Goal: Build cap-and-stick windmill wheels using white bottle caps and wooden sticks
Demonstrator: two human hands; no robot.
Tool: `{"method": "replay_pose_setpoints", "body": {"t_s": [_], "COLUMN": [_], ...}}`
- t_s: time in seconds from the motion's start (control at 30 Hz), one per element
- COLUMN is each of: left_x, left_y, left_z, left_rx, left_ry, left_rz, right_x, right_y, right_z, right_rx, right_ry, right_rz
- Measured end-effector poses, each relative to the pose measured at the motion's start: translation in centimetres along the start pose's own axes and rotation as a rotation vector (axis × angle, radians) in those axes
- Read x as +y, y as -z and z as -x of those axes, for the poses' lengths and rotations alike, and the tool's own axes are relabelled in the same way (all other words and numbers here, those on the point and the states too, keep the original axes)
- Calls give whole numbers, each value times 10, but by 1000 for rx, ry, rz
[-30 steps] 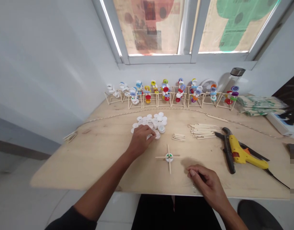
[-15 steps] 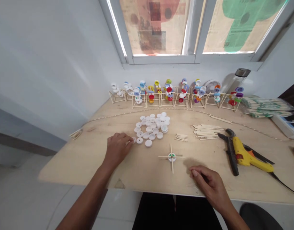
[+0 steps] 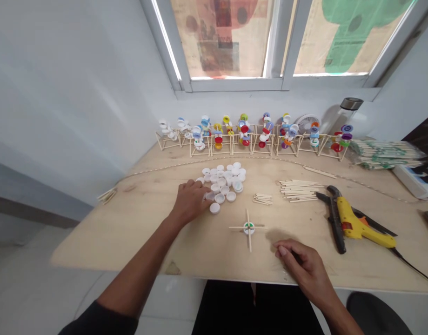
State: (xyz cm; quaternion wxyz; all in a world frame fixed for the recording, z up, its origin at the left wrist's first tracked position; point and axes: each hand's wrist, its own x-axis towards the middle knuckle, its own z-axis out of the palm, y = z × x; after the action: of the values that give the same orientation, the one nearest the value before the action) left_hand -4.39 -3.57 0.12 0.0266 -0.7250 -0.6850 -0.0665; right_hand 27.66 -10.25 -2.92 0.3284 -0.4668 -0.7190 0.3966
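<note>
My left hand [image 3: 189, 202] lies on the left edge of a pile of white plastic bottle caps [image 3: 224, 179], its fingers hiding some caps. Whether it grips one, I cannot tell. One cap [image 3: 214, 208] sits at the pile's front edge. My right hand [image 3: 301, 265] rests on the plywood board [image 3: 105, 244] with curled fingers, holding nothing visible. It is nearest to a small cross of wooden sticks [image 3: 249, 227] with a cap at its centre.
Loose wooden sticks [image 3: 299, 190] and a short bundle [image 3: 262, 199] lie right of the caps. Further right are a yellow glue gun [image 3: 353, 228] and black-handled pliers [image 3: 335, 218]. Stick stands holding coloured cap models [image 3: 252, 138] line the back, near a small fan [image 3: 307, 123].
My left hand has moved right and forward from the pile's left edge back onto the caps. My right hand has stayed nearly still. The view has shifted slightly.
</note>
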Motion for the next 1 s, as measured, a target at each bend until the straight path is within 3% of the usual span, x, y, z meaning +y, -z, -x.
{"method": "replay_pose_setpoints", "body": {"t_s": [0.17, 0.27, 0.47, 0.8, 1.0], "left_x": [-3, 0, 26, 58, 59], "left_y": [2, 11, 17, -9, 6], "left_z": [2, 20, 55, 40, 55], "left_rx": [16, 59, -16, 90, 168], "left_ry": [27, 100, 159, 106, 227], "left_rz": [28, 107, 356, 579, 746], "right_x": [-1, -2, -1, 3, 1], "right_y": [1, 1, 1, 0, -1], "right_z": [0, 0, -1, 0, 2], "right_rx": [-1, 10, -5, 11, 23], "right_ry": [7, 9, 13, -11, -17], "right_rz": [-4, 2, 9, -11, -55]}}
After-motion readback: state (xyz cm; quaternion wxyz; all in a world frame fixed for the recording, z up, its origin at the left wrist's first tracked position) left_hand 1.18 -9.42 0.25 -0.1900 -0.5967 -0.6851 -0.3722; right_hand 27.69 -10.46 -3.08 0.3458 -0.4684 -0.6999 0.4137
